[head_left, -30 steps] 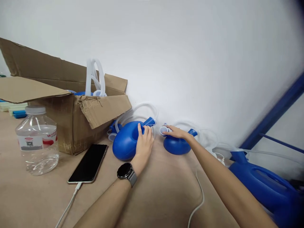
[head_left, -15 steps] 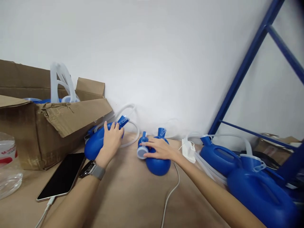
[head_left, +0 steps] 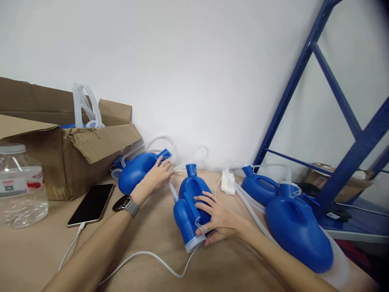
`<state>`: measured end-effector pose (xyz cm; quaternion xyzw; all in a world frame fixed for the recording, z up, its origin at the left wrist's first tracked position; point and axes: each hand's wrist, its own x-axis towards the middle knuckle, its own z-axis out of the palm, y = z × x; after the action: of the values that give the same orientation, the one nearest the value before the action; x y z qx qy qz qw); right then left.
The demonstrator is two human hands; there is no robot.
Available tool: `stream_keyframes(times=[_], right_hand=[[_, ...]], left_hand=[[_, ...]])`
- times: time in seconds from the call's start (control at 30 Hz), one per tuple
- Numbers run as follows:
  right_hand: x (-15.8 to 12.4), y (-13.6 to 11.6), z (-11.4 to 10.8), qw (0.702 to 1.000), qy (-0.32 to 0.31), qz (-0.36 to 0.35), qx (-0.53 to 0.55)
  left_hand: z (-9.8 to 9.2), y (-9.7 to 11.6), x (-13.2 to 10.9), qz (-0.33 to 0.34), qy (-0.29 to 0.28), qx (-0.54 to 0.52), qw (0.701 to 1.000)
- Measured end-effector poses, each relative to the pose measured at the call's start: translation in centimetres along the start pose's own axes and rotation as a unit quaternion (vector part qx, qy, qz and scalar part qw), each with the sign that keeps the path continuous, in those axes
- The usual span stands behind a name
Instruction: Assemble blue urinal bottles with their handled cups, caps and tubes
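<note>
A blue plastic urinal bottle lies on the tan tabletop, its open neck pointing to the wall. Against its left side rests a blue cup-shaped funnel with a white lid and a white hose at its narrow end. My right hand grips the bottle, fingers spread over its side and thumb by the funnel's lid. Another blue urinal bottle lies to the left. My left hand is beside its neck with fingers curled; the hose emerges near it, but what it holds is hidden.
An open cardboard box holding white hoses stands on the left. In front are a phone on a cable and a water bottle. To the right are a white power strip, more blue bottles and a blue metal frame.
The middle bottle and funnel have come closer to me, and the funnel has turned, its lid now facing me. My left hand has shifted from the left bottle's body to its neck.
</note>
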<state>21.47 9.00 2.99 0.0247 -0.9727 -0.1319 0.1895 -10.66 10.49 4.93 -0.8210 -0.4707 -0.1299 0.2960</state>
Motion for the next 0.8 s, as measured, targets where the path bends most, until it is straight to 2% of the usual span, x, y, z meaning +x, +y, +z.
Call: stream_keyframes(times=[0.1, 0.17, 0.23, 0.3, 0.37, 0.47, 0.5, 0.57, 0.67, 0.73, 0.8], right_hand=[[-2.5, -0.4, -0.9, 0.997, 0.029, 0.053, 0.046], [-3.4, -0.8, -1.9, 0.982, 0.084, 0.13, 0.105], [-3.6, -1.3, -2.7, 0.943, 0.154, 0.232, 0.182], [-3.0, -2.0, -3.2, 0.893, 0.189, 0.316, 0.259], [-1.9, -2.8, -3.3, 0.864, 0.174, 0.356, 0.312], [0.0, -4.1, -2.7, 0.859, 0.119, 0.358, 0.347], [0.5, -4.5, -2.4, 0.856, 0.111, 0.355, 0.359], [1.2, -5.1, -1.8, 0.838, 0.135, 0.368, 0.379], [1.5, -5.8, -1.5, 0.802, 0.23, 0.406, 0.372], [1.5, -6.2, -1.4, 0.803, 0.251, 0.411, 0.35], [1.5, -6.6, -1.1, 0.816, 0.225, 0.422, 0.323]], left_hand=[[0.1, 2.2, -0.9, 0.07, -0.013, -0.053, 0.996], [-0.2, 4.0, -1.8, 0.088, -0.005, -0.109, 0.99], [-0.7, 5.9, -2.8, 0.082, 0.016, -0.188, 0.979], [-1.4, 7.9, -3.5, 0.046, 0.035, -0.274, 0.96], [-1.9, 9.7, -4.0, 0.012, 0.028, -0.338, 0.941], [-2.1, 11.6, -4.2, 0.007, -0.007, -0.371, 0.929], [-2.1, 11.9, -4.3, 0.011, -0.012, -0.37, 0.929], [-2.1, 12.0, -4.4, 0.014, -0.006, -0.358, 0.934], [-2.4, 11.2, -4.5, -0.006, 0.032, -0.311, 0.95], [-2.5, 10.7, -4.5, -0.006, 0.05, -0.264, 0.963], [-2.3, 10.6, -4.6, 0.006, 0.05, -0.215, 0.975]])
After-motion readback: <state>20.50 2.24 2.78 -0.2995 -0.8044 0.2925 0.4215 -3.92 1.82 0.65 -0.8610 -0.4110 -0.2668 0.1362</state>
